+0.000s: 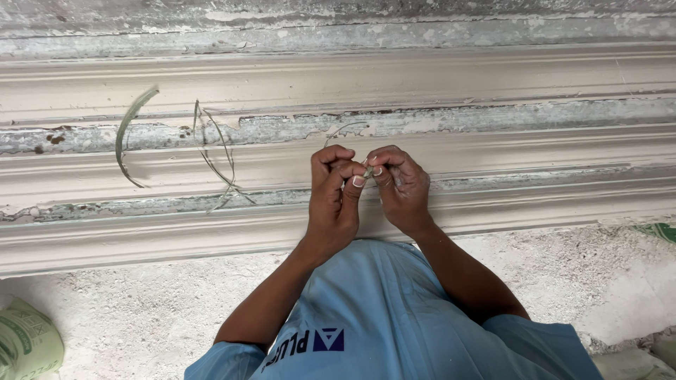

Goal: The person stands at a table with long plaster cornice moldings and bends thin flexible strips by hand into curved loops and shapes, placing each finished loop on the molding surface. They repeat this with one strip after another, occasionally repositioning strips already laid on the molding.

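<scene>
Together, both hands (366, 184) pinched on a thin fibre strand (367, 171) over ridged plaster moulding (493, 151).

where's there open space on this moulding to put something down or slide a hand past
Free: the moulding right of the right hand, and the stretch between the thin strips and the left hand. The floor below is bare up to the sack. Crowded: around both hands and among the curved strips at left.
</scene>
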Tool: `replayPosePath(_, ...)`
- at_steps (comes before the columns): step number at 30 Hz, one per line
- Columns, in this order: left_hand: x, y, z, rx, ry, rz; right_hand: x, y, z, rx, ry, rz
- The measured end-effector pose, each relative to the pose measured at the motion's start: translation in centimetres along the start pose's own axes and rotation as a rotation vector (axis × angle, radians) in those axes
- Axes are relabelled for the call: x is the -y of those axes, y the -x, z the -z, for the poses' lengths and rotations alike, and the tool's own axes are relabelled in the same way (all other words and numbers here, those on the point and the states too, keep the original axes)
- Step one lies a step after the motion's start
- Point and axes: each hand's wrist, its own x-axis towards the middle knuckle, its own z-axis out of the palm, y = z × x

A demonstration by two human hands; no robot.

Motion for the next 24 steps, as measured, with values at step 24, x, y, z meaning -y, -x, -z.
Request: replayPosePath(24, 0.7, 1.3, -0.2, -0.145, -0.04, 0.176, -0.2, -0.1, -1.4, 0.034, 0.237, 0.206)
